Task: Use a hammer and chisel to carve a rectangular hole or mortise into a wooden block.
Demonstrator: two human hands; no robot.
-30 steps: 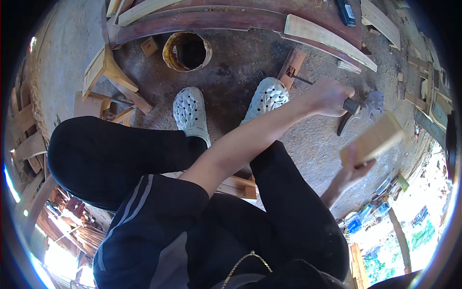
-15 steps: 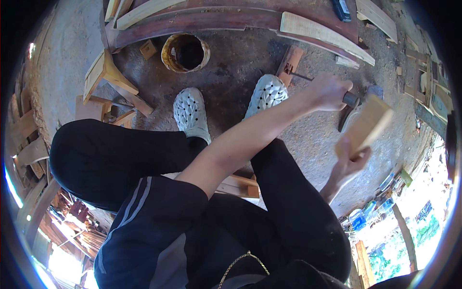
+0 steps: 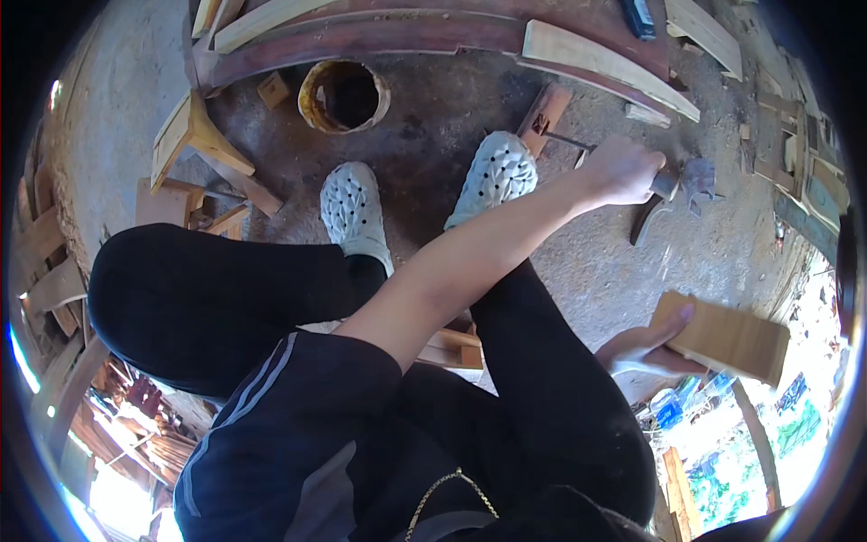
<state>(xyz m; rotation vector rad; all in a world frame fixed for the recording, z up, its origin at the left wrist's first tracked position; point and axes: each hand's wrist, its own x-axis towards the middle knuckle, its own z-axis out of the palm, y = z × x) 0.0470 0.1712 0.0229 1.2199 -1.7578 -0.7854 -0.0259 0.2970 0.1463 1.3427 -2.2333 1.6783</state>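
My left arm reaches across to the right, and my left hand [image 3: 621, 172] is closed round the handle of a chisel [image 3: 569, 142]. The chisel's thin metal shaft runs left to a dark hole cut in a reddish-brown wood piece [image 3: 553, 101] on the ground; its tip is at that hole. The handle's butt end sticks out past my fist. Lower right, my right hand [image 3: 652, 350] grips a pale rectangular wooden block [image 3: 731, 341], thumb on top, held apart from the chisel. My right white clog [image 3: 497, 172] rests beside the wood piece.
An open, stained bucket [image 3: 384, 98] stands ahead, near a small wood block [image 3: 273, 90]. A long reddish wooden frame [image 3: 379, 47] lies beyond, carrying a pale plank [image 3: 605, 65]. Metal tools [image 3: 698, 181] lie right of my left hand. Joined wood pieces [image 3: 194, 135] stand left.
My right hand has swung the wooden block away from the chisel's butt end, down and to the right. The left hand keeps its hold on the chisel, nearly in place.
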